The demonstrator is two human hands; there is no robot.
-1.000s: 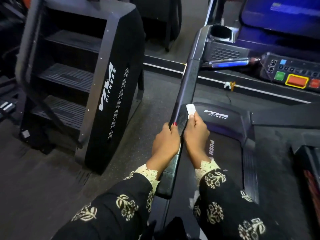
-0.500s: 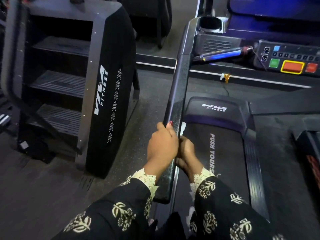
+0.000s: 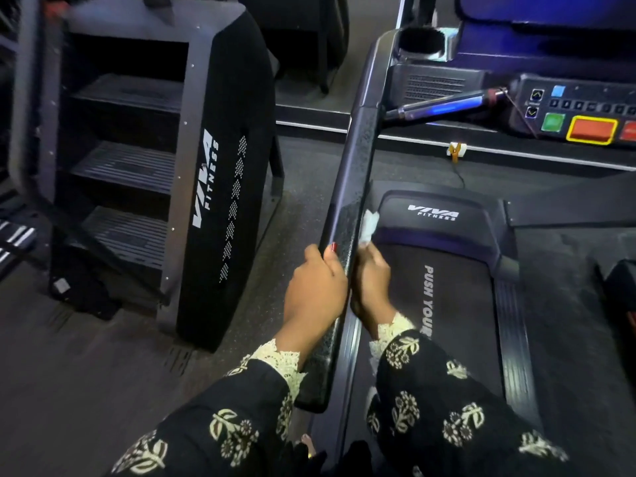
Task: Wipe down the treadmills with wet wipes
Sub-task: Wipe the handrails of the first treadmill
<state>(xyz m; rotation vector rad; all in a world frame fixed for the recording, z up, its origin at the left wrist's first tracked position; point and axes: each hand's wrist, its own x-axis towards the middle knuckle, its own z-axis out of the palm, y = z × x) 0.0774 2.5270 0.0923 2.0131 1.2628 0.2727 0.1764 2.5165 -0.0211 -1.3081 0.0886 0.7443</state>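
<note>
A person's view down onto a dark treadmill (image 3: 444, 232) filling the centre and right of the frame. Its long black handrail (image 3: 358, 160) runs diagonally from bottom centre to the top. 2 hands in floral black sleeves meet at the rail, just below mid-frame. The left hand (image 3: 316, 290) grips the rail from its left side, the red-nailed thumb lying on top. The right hand (image 3: 373, 280), on the rail's right side, pinches a white wet wipe (image 3: 370, 223) against the rail's edge. The console (image 3: 578, 111) with coloured buttons sits upper right. A black stair-climber machine (image 3: 213, 173) stands at left.
</note>
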